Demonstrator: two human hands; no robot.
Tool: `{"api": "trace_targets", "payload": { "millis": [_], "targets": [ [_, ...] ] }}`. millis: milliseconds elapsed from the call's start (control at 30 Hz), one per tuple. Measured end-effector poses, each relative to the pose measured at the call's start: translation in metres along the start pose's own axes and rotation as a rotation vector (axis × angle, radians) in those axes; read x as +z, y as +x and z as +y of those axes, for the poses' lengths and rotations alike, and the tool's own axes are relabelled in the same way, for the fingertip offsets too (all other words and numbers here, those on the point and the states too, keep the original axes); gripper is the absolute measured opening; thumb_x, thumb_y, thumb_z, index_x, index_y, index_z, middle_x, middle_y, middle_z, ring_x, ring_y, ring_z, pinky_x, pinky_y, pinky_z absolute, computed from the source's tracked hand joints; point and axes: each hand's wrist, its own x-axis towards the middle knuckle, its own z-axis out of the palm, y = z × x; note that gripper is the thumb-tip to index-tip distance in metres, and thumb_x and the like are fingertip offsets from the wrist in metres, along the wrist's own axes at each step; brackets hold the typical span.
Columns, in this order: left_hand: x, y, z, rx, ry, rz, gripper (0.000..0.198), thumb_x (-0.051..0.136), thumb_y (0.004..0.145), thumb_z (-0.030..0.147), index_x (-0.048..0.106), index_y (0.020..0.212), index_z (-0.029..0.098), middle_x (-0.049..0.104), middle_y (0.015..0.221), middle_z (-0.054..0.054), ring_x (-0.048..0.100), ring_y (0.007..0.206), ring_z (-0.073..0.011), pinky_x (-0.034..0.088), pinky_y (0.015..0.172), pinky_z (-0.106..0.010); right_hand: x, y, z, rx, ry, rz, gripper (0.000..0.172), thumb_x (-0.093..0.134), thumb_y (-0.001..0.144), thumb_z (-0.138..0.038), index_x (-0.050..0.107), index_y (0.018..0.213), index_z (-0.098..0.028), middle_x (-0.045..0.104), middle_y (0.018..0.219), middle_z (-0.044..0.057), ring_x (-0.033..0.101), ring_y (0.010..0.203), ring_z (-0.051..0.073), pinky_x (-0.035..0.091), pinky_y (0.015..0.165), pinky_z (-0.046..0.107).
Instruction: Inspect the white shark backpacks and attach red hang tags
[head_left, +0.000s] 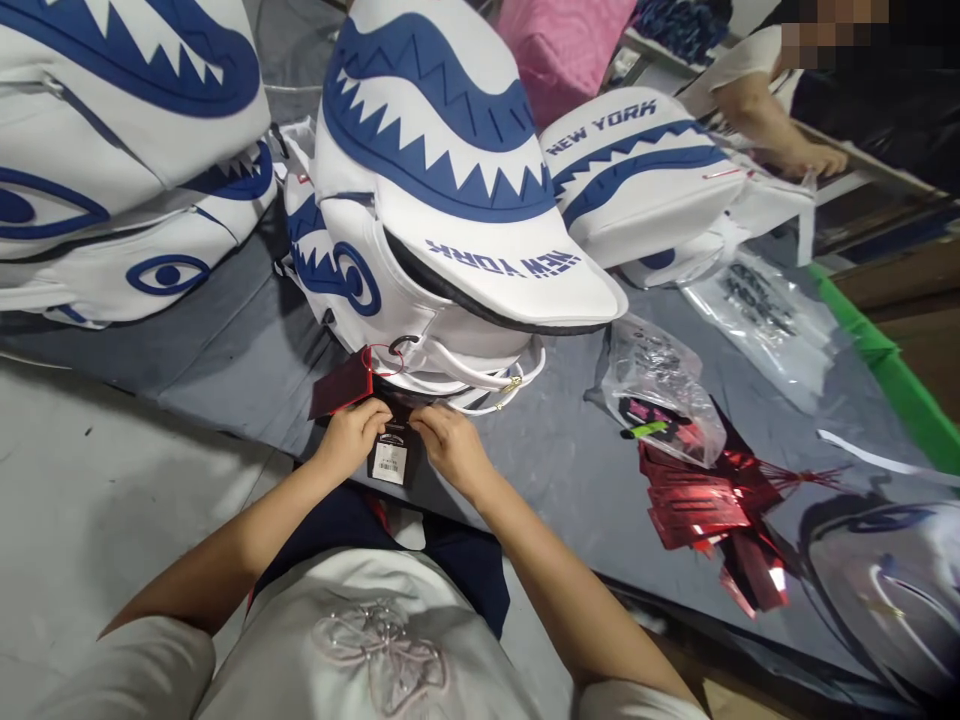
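A single dark tag (394,438), bearing one white barcode label (389,463), is at the near edge of the bench (247,400), in front of the middle pile; I can't tell whether it touches the cloth. Two hands are on it: the left hand (354,438) pinches its upper left side and the right hand (452,447) its upper right side, both with fingers drawn narrow around the edges.

Just beside the left hand there's one dark red folded tag (341,383), tilted, next to one thin red loop (384,360) by the white straps (487,378). Above stands the middle pile (442,130), white and blue with zigzag teeth and "NEW YORK" lettering; I can't make out whether it is one bag or two.

To the left I count two bags (161,275), one stacked on the other. To the right, farther back, at least one more lettered bag (637,170) lies near one co-worker's hand (817,158).

On the right side of the bench are two clear plastic packages, the nearer one (660,365) with one green-and-black item (646,430) at its lower edge. Touching it is one bundle of shiny red strips (697,500), too many to count. One more white bag (892,570) sits at the right corner.
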Motion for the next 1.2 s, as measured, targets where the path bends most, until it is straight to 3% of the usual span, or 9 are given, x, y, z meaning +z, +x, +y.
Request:
{"api": "trace_targets", "payload": {
  "millis": [100, 200, 400, 567, 733, 1000, 1200],
  "targets": [
    [0.001, 0.000, 0.005, -0.051, -0.306, -0.122, 0.020, 0.061, 0.085, 0.033, 0.069, 0.095, 0.017, 0.074, 0.081, -0.003, 0.068, 0.067, -0.0135, 0.054, 0.063, -0.023, -0.002, 0.000, 0.002, 0.012, 0.039, 0.007, 0.020, 0.047, 0.098, -0.021, 0.066, 0.096, -0.022, 0.067, 0.086, 0.006, 0.060, 0.078, 0.018, 0.043, 0.073, 0.028],
    [0.002, 0.001, 0.008, -0.016, -0.464, -0.180, 0.024, 0.065, 0.083, 0.032, 0.071, 0.100, 0.016, 0.075, 0.093, -0.006, 0.072, 0.080, -0.0169, 0.059, 0.074, -0.027, -0.004, -0.001, 0.002, 0.013, 0.112, 0.007, 0.020, 0.045, 0.098, -0.020, 0.066, 0.095, -0.021, 0.067, 0.086, 0.006, 0.061, 0.078, 0.018, 0.044, 0.073, 0.028],
    [0.004, 0.004, 0.013, 0.297, -0.222, -0.031, 0.012, 0.064, 0.087, 0.025, 0.074, 0.085, 0.019, 0.072, 0.092, -0.005, 0.068, 0.083, -0.0144, 0.054, 0.075, -0.025, -0.009, -0.003, 0.002, 0.019, 0.170, 0.021, 0.019, 0.046, 0.095, -0.020, 0.065, 0.092, -0.021, 0.067, 0.085, 0.006, 0.061, 0.077, 0.018, 0.045, 0.073, 0.029],
    [0.006, 0.005, 0.016, 0.239, -0.220, -0.144, 0.014, 0.058, 0.092, 0.024, 0.070, 0.087, 0.018, 0.071, 0.080, -0.002, 0.064, 0.067, -0.0112, 0.050, 0.064, -0.021, -0.013, -0.003, 0.003, -0.014, 0.127, 0.049, 0.021, 0.045, 0.097, -0.021, 0.066, 0.093, -0.020, 0.066, 0.083, 0.006, 0.060, 0.076, 0.018, 0.045, 0.073, 0.028],
    [0.004, 0.008, 0.017, 0.338, 0.002, -0.089, 0.017, 0.055, 0.094, 0.022, 0.071, 0.090, 0.018, 0.070, 0.082, -0.002, 0.064, 0.074, -0.0116, 0.048, 0.069, -0.021, -0.012, -0.004, 0.004, -0.063, 0.029, 0.004, 0.022, 0.045, 0.100, -0.022, 0.067, 0.097, -0.019, 0.064, 0.083, 0.006, 0.059, 0.076, 0.018, 0.043, 0.072, 0.028],
    [0.000, 0.006, 0.009, 0.399, 0.182, -0.138, 0.019, 0.053, 0.096, 0.028, 0.070, 0.097, 0.017, 0.070, 0.091, -0.003, 0.065, 0.083, -0.0133, 0.047, 0.077, -0.023, -0.011, -0.003, -0.004, -0.105, -0.151, -0.058, 0.018, 0.049, 0.097, -0.015, 0.067, 0.099, -0.016, 0.067, 0.084, 0.006, 0.058, 0.076, 0.016, 0.039, 0.071, 0.026],
    [-0.001, 0.019, 0.010, 0.469, 0.230, -0.217, 0.023, 0.054, 0.095, 0.036, 0.070, 0.098, 0.019, 0.069, 0.091, 0.000, 0.065, 0.076, -0.0106, 0.046, 0.070, -0.019, -0.011, -0.001, 0.007, -0.096, -0.196, -0.083, 0.019, 0.048, 0.098, -0.018, 0.066, 0.100, -0.014, 0.068, 0.088, 0.005, 0.058, 0.076, 0.015, 0.037, 0.068, 0.026]
  ]
}}
